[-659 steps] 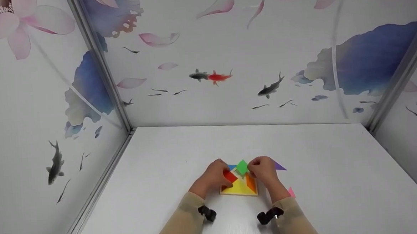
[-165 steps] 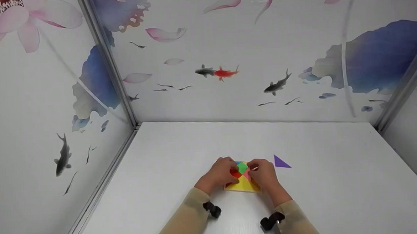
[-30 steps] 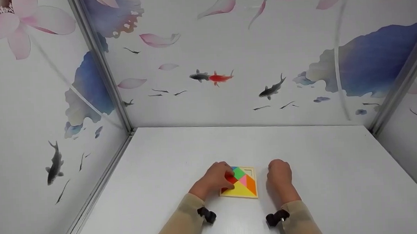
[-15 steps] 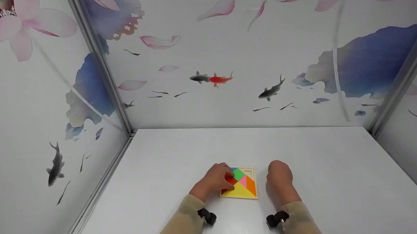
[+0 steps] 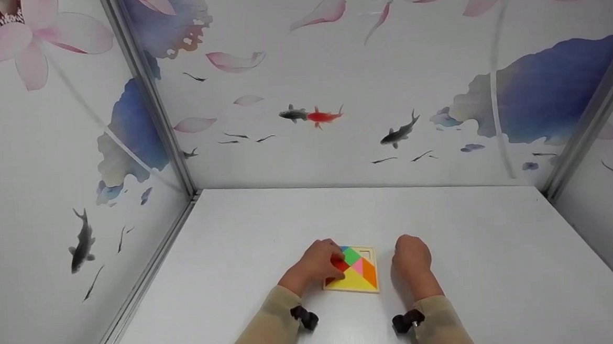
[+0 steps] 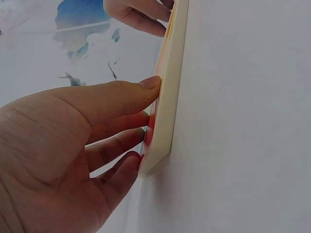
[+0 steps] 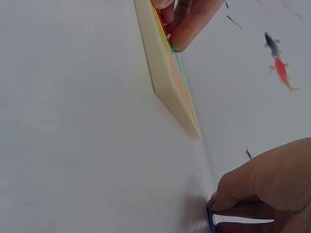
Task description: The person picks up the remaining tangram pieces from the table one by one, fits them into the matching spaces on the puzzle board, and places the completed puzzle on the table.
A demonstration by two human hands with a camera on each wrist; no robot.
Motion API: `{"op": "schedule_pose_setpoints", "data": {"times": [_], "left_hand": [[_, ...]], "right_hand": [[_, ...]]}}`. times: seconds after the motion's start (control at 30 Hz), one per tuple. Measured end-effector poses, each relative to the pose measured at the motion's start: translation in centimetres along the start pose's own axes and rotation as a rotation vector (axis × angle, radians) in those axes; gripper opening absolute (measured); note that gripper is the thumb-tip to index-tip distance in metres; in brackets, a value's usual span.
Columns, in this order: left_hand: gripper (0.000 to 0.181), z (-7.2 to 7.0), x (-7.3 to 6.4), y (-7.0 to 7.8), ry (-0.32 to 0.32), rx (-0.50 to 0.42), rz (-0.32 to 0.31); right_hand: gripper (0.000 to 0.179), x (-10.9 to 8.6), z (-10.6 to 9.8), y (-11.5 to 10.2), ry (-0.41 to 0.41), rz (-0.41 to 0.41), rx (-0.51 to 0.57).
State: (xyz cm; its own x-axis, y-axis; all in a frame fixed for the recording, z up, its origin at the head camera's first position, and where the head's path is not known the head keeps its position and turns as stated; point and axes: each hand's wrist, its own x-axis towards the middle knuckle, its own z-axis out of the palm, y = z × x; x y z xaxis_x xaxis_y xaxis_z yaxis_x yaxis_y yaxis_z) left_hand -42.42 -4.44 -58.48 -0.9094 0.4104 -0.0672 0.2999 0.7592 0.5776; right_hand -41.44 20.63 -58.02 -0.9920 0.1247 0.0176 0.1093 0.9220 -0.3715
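Observation:
A square tangram tray (image 5: 352,291) lies on the white table, with yellow, red, green, pink, orange and blue pieces in it. At its upper right corner, a bare recess (image 5: 366,253) shows. My left hand (image 5: 316,260) rests over the tray's left side, thumb and fingertips touching the red piece (image 5: 339,264) and the rim; the wrist view shows these fingers nearly straight. To the right of the tray, apart from it, my right hand (image 5: 412,258) is down at the table. In the right wrist view its thumb and fingers pinch a purple triangle (image 7: 211,218), mostly hidden from the head view.
White panels printed with fish and lotus stand behind and on both sides of the table (image 5: 256,216). Metal corner posts (image 5: 147,91) join the panels. Each sleeve carries a small black wrist camera (image 5: 304,318).
Since the older frames, the green and pink pieces have gone into the tray. My right hand has moved right and picked up the purple triangle. Over the last second both hands stay nearly still.

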Motion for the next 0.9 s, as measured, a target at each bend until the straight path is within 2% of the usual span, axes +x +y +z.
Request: {"op": "schedule_pose_setpoints", "data": {"times": [0.13, 0.43, 0.67, 0.9], "left_hand": [[0.039, 0.19, 0.04, -0.04, -0.007, -0.001, -0.004], [0.039, -0.11, 0.16, -0.03, 0.002, 0.038, 0.045], [0.040, -0.09, 0.06, 0.08, -0.005, 0.028, 0.024], [0.040, -0.17, -0.08, 0.10, -0.003, 0.000, 0.000]], "right_hand": [[0.016, -0.06, 0.14, 0.18, -0.006, 0.004, -0.013], [0.016, -0.29, 0.25, 0.16, 0.040, -0.040, -0.011], [0.019, -0.25, 0.31, -0.03, 0.025, -0.029, -0.016], [0.019, -0.09, 0.51, -0.15, 0.049, -0.041, -0.047]]}}
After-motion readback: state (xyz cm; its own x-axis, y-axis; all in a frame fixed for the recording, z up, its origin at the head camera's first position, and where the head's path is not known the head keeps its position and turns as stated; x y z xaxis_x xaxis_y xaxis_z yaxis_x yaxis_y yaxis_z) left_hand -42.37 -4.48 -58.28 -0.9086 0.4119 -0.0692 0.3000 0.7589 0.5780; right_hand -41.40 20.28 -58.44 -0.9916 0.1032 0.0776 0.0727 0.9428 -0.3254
